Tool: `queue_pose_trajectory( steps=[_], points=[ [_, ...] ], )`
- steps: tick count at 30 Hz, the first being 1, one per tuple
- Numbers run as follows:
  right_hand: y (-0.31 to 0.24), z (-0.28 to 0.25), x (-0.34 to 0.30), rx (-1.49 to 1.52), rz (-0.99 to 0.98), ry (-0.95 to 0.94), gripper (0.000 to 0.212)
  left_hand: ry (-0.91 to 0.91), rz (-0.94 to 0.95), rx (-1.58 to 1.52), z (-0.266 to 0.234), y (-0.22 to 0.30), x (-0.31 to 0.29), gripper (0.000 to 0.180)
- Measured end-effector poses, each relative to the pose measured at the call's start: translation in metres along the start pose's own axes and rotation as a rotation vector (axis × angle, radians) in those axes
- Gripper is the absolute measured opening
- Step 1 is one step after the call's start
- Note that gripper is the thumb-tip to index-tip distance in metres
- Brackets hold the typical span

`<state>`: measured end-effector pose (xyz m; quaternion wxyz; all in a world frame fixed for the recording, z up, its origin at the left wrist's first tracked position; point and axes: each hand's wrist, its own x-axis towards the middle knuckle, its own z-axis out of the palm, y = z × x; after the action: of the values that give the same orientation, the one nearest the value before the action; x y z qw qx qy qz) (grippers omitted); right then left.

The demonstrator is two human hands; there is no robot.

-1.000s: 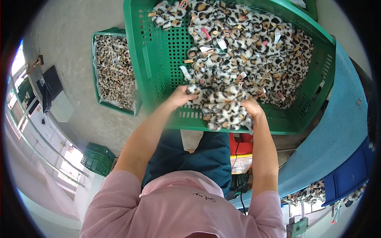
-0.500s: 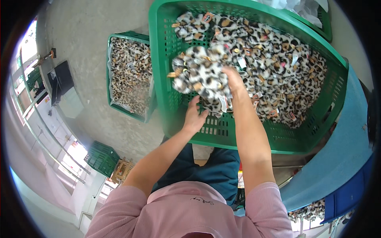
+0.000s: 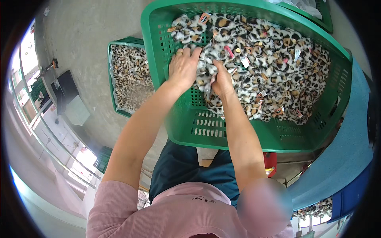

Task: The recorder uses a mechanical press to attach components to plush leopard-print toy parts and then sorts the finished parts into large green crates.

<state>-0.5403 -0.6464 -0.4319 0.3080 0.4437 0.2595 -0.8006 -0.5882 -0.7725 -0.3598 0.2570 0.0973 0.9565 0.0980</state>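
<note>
A large green perforated plastic basket (image 3: 246, 137) holds a heap of leopard-spotted plush pieces (image 3: 274, 75) with small tags on them. My right hand (image 3: 223, 81) is closed on one fuzzy plush piece (image 3: 206, 67) near the basket's left end, with its thumb toward the fur. Against the left side of that same piece is my left hand (image 3: 183, 69), back up, a ring on one finger. Its fingers bend down at the fur, and the thumb is hidden. The piece is blurred, and its underside cannot be seen.
Left of the basket, a smaller green crate (image 3: 113, 75) full of similar spotted pieces stands on the concrete floor (image 3: 93, 31). A blue curved surface (image 3: 337, 146) lies along the right. Another green container (image 3: 325, 16) with clear plastic is at the far right.
The bundle of plush has gone down into the basket from where it was lifted. My left hand has moved up and left from beneath it to its left side; my right hand has turned and lowered.
</note>
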Motion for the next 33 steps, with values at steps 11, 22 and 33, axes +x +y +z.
queue_pose_trajectory(
  steps=[11,22,33],
  points=[
    [0.010,-0.022,-0.021,-0.058,0.188,0.097,0.032,0.019,-0.097,0.023,-0.019,0.007,0.031,0.026],
    [0.025,-0.023,-0.039,-0.340,0.065,0.204,0.087,0.104,-0.457,-0.611,0.054,0.012,-0.064,0.047],
    [0.036,-0.035,-0.055,-0.751,-0.479,0.367,0.022,-0.284,-0.199,-0.155,0.075,0.024,-0.082,0.030]
  ],
)
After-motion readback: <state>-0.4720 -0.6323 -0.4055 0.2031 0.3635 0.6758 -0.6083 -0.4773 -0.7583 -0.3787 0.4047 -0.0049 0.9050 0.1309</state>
